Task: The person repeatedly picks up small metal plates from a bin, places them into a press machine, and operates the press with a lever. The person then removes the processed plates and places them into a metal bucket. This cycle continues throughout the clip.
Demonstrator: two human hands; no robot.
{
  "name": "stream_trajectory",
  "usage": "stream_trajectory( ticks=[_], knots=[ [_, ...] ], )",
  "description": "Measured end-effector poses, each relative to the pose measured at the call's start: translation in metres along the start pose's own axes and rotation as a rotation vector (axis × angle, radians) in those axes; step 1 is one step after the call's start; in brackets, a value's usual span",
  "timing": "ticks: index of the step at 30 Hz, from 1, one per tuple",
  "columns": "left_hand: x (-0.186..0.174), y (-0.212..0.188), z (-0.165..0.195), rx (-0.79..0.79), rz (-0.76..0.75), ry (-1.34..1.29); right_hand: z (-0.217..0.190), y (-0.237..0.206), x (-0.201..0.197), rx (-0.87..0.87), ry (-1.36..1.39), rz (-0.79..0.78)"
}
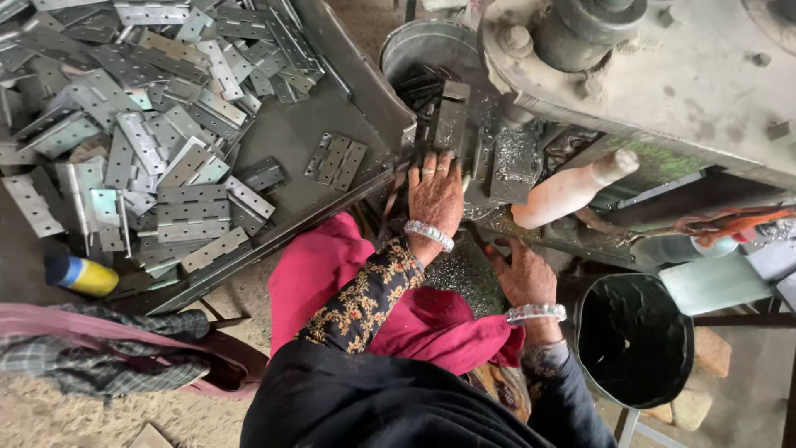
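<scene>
Left hand, at frame centre, lies flat with fingers spread on a grey metal hinge plate at the press; right hand, lower right, rests loosely open, empty. Such plates look stiff, thin, sharp-edged and probably oily, best pinched by their flat faces.

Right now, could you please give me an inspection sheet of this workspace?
Surface: grey metal tray, worn, scattered with parts.
Job's things: flat metal hinges heaped on the tray; a few hinges lie apart near its edge; press machine above the hands.
Clutter: yellow-and-blue can, checked cloth, metal bucket of parts, black bucket, white handle.
Grippers: left hand rests at the machine bed; right hand lower, open, holding nothing.
Cables: nothing seen.
Surroundings: dusty floor, metal shavings.
</scene>
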State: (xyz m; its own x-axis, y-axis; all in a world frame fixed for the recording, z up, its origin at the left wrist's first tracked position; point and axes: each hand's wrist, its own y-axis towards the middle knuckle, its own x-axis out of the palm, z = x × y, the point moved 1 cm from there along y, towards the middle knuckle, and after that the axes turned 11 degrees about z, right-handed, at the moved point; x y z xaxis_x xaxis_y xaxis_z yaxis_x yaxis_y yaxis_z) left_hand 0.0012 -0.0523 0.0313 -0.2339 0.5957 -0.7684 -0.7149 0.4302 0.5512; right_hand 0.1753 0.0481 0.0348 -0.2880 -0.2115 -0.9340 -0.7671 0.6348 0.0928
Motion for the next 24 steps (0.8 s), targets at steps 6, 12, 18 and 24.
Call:
stream_trajectory(
  ticks=[6, 12, 18, 24],
  knots=[
    [0.019, 0.03, 0.024, 0.15, -0.069, 0.226, 0.001, 0.0, -0.007, 0.032, 0.014, -0.062],
    [0.035, 0.048, 0.028, 0.167, -0.245, 0.363, 0.045, -0.024, 0.059, -0.014, -0.285, -0.039],
    [0.031, 0.041, 0.021, 0.184, -0.133, 0.367, 0.067, -0.036, 0.092, -0.105, 0.026, 0.024],
    [0.034, 0.038, 0.015, 0.169, -0.21, 0.409, 0.068, -0.028, 0.091, 0.125, 0.084, -0.207]
  ],
)
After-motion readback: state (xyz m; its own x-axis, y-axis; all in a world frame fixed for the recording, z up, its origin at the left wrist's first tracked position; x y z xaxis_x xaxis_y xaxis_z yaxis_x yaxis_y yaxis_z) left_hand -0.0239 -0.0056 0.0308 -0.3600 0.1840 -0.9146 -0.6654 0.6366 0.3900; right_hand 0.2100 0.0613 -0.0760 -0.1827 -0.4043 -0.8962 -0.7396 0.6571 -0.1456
